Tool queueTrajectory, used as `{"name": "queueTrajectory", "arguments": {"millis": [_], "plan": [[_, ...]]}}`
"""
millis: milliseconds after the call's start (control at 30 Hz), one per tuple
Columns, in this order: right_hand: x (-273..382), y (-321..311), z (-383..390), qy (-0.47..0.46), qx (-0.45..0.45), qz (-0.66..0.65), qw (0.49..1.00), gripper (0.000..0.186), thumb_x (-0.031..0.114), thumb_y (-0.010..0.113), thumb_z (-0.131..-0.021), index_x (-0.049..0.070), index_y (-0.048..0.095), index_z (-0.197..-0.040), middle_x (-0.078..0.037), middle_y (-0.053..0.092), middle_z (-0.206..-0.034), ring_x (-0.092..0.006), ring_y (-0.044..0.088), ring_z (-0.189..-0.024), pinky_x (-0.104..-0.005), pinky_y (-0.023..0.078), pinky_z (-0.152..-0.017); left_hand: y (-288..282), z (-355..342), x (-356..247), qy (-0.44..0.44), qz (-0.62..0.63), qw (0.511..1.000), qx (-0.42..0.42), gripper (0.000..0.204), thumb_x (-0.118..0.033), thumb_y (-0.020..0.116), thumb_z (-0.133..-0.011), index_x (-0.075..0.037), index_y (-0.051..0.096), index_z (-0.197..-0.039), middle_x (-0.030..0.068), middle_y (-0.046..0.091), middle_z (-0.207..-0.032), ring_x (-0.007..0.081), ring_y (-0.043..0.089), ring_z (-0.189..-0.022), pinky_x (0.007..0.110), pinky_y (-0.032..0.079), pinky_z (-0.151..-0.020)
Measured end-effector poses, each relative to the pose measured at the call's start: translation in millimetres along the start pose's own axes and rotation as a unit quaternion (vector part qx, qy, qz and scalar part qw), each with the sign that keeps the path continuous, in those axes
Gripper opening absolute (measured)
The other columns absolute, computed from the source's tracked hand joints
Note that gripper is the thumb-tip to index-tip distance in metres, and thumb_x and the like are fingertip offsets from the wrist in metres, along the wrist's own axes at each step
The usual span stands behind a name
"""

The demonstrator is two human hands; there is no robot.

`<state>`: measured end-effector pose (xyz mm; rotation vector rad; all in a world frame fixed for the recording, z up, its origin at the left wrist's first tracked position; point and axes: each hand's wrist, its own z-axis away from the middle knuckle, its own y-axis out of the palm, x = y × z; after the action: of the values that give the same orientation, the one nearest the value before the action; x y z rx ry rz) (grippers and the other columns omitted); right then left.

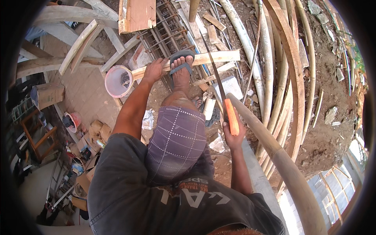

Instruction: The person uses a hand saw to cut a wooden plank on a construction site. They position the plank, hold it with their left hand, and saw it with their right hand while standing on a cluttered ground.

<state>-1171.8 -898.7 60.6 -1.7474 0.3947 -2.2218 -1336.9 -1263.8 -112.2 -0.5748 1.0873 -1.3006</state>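
Observation:
A pale wooden board lies crosswise in front of me, with my sandalled foot planted on top of it. My left hand presses on the board just left of the foot, its fingers wrapped over the edge. My right hand grips the orange handle of a handsaw. The saw's long dark blade runs away from me and crosses the board to the right of my foot. Whether its teeth have cut into the wood is too small to tell.
A whitish bucket stands by the board's left end. Steel rebar cages lie beyond the foot. Long bamboo poles curve along the right, one close by my right arm. Cardboard boxes and clutter fill the left side.

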Motion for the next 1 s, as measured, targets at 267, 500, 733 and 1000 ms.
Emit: {"name": "queueTrajectory", "arguments": {"millis": [267,500,733,1000], "plan": [[7,7,-17,0.006,0.027,0.032,0.999,0.061,0.001,0.067,-0.083,-0.004,0.048,-0.14,-0.022,0.056,-0.139,-0.0291,0.054,-0.13,-0.0391,0.043,-0.108,10,-10,-8,-0.009,-0.017,1.0,-0.015,0.062,-0.018,0.067,-0.083,-0.017,0.048,-0.141,0.0062,0.056,-0.121,0.0282,0.054,-0.118,0.05,0.044,-0.098],[4,1,-27,0.009,0.025,0.03,0.999,0.058,0.002,0.067,-0.083,-0.005,0.05,-0.138,-0.023,0.057,-0.136,-0.0292,0.055,-0.129,-0.0387,0.044,-0.107,14,-13,-2,-0.004,-0.009,1.0,-0.006,0.059,-0.015,0.07,-0.08,-0.016,0.053,-0.136,0.0075,0.056,-0.117,0.0289,0.055,-0.115,0.045,0.046,-0.097],[22,-15,-18,0.066,0.053,0.058,0.995,0.058,0.006,0.064,-0.085,-0.003,0.049,-0.14,-0.02,0.06,-0.133,-0.0272,0.058,-0.125,-0.0368,0.041,-0.107,11,-13,-7,-0.018,0.017,1.0,-0.018,0.054,-0.018,0.075,-0.076,-0.01,0.057,-0.126,0.0127,0.057,-0.112,0.034,0.057,-0.111,0.046,0.049,-0.091],[72,-34,-35,0.117,0.072,0.041,0.99,0.062,-0.001,0.058,-0.082,0.001,0.048,-0.143,-0.019,0.06,-0.135,-0.0258,0.057,-0.127,-0.036,0.043,-0.106,11,-18,-10,-0.027,-0.003,0.999,0.016,0.052,-0.02,0.068,-0.082,-0.015,0.057,-0.132,0.0073,0.058,-0.117,0.0272,0.055,-0.115,0.047,0.047,-0.096]]}}
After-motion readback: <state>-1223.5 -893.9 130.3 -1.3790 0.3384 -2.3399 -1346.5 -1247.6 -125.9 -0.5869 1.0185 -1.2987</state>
